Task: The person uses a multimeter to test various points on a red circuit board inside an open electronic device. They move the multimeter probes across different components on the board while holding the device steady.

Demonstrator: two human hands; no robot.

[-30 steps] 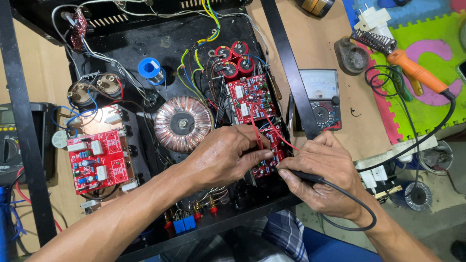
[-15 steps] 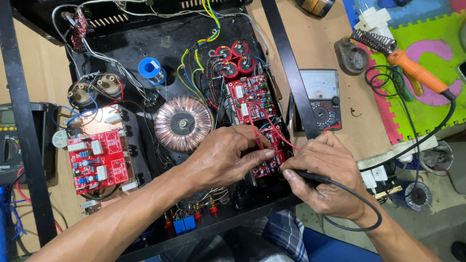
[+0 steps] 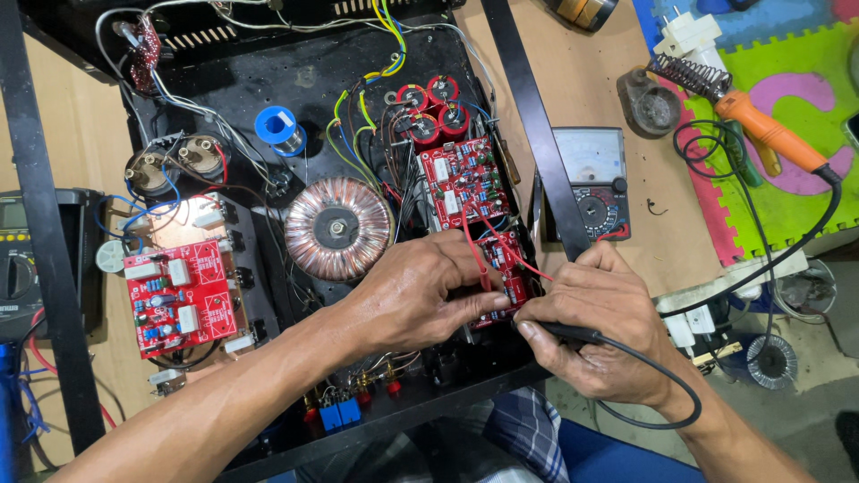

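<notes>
The left hand [image 3: 416, 300] pinches a thin red wire [image 3: 472, 255] shut against the small red circuit board [image 3: 501, 273] near the middle of the open black metal case [image 3: 268, 80], keeping it steady. The right hand [image 3: 599, 326], fingers closed, holds a black probe [image 3: 573, 334] pointing at that spot.
</notes>
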